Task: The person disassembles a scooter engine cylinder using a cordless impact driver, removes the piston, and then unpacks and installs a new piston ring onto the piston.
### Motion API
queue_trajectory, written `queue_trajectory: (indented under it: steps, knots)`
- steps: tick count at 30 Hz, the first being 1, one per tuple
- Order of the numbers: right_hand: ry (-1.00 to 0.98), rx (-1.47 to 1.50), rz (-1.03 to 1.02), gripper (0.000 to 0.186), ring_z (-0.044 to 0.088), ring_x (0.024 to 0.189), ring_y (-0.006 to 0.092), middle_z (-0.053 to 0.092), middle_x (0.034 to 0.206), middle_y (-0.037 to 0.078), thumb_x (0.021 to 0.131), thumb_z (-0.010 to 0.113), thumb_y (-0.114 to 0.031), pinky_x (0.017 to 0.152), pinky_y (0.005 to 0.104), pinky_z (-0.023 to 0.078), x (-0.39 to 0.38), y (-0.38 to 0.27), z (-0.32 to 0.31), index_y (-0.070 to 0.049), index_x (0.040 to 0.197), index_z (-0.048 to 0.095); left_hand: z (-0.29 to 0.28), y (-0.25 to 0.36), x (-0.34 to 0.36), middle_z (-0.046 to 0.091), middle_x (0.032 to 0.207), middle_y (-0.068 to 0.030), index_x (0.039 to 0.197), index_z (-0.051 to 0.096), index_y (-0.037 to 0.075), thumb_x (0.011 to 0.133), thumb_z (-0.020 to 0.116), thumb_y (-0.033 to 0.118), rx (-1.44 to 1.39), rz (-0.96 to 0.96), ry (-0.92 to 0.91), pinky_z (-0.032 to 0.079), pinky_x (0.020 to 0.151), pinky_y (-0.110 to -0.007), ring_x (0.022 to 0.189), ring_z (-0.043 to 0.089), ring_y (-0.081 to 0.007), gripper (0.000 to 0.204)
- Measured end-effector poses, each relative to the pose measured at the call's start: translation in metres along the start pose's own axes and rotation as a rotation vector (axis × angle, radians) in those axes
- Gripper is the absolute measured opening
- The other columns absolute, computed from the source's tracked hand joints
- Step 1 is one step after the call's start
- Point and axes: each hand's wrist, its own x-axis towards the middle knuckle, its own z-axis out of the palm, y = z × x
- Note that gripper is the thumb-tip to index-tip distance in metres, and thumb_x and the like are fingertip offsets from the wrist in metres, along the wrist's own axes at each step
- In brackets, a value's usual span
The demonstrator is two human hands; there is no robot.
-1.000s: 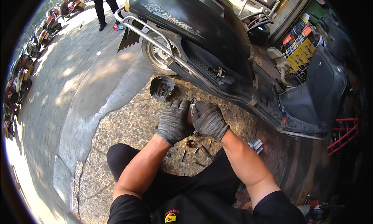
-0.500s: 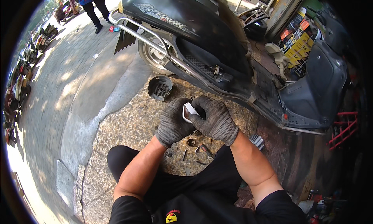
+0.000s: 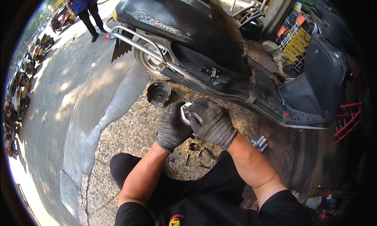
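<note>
Both my hands wear grey knitted work gloves and meet in front of me. Between them is a small white box-like piece (image 3: 183, 113), partly covered by my fingers; its kind is not clear. My left hand (image 3: 173, 126) is closed around its left side. From the right, my right hand (image 3: 215, 122) grips it, with the thumb across its open face. On the stone slab below lie a metal ring (image 3: 193, 146), a screwdriver (image 3: 209, 154) and several small bolts or pins (image 3: 187, 159). Beyond my left hand rests a round black cover with a grille (image 3: 159, 94).
A black scooter (image 3: 188, 49) with a chrome side rail stands across the far side. To my right are a finned metal part (image 3: 258, 142) and a red metal frame (image 3: 348, 122). Stacked boxes (image 3: 295, 45) stand at back right. A person (image 3: 84, 12) stands far left.
My fingers have shifted on the white piece, and it looks tilted and more covered by my right thumb. The whole view has moved slightly.
</note>
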Motion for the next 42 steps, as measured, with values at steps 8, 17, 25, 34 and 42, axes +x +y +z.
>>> queue_trajectory:
  steps: [8, 17, 25, 34, 42]
  knots:
    - [-0.250, 0.384, 0.388, 0.020, 0.065, 0.074, 0.0347, 0.067, 0.079, 0.018, 0.084, 0.065, -0.025, 0.067, 0.0404, 0.051, -0.006, 0.023, 0.014, -0.007, 0.090, 0.071, 0.000, -0.006, -0.006, 0.059, 0.098, -0.0199, 0.115, 0.054, 0.000, 0.064, 0.076, 0.017, 0.318, 0.166, -0.129, 0.047, 0.080, -0.048, 0.090, 0.056, -0.0400, 0.058]
    - [0.071, 1.113, 0.583, 0.005, 0.062, 0.068, 0.0107, 0.061, 0.076, 0.004, 0.090, 0.058, -0.006, 0.061, 0.0250, 0.053, -0.033, 0.056, -0.027, -0.001, 0.087, 0.057, -0.006, -0.010, -0.007, 0.065, 0.107, -0.0240, 0.128, 0.052, 0.002, 0.061, 0.087, 0.043, 0.208, -0.102, -0.482, 0.053, 0.084, -0.045, 0.097, 0.065, -0.0395, 0.086]
    - [-0.108, 0.719, 0.611, 0.005, 0.056, 0.068, 0.0100, 0.060, 0.074, 0.004, 0.085, 0.064, -0.003, 0.062, 0.0282, 0.048, -0.037, 0.038, -0.020, -0.002, 0.089, 0.060, 0.005, 0.005, -0.013, 0.064, 0.113, -0.0079, 0.124, 0.054, -0.001, 0.093, 0.065, 0.010, -0.984, -0.417, -0.364, 0.050, 0.088, -0.030, 0.101, 0.060, -0.0133, 0.034]
    - [0.010, 0.610, 0.450, 0.012, 0.064, 0.065, 0.0129, 0.062, 0.069, 0.004, 0.089, 0.062, -0.013, 0.058, 0.0295, 0.051, -0.036, 0.030, -0.012, -0.002, 0.093, 0.065, 0.004, 0.003, -0.014, 0.065, 0.097, -0.0043, 0.107, 0.060, -0.002, 0.097, 0.058, 0.014, -0.732, -0.436, -0.309, 0.050, 0.076, -0.027, 0.088, 0.058, -0.0093, 0.018]
    - [-0.106, 1.304, 0.780, 0.019, 0.065, 0.061, 0.0151, 0.065, 0.077, 0.008, 0.093, 0.062, -0.017, 0.055, 0.0265, 0.055, -0.040, 0.034, -0.017, 0.002, 0.095, 0.063, 0.000, 0.007, -0.010, 0.066, 0.101, -0.0038, 0.112, 0.061, -0.001, 0.097, 0.059, 0.013, -0.940, -0.515, -0.306, 0.049, 0.079, -0.026, 0.090, 0.058, -0.0085, 0.021]
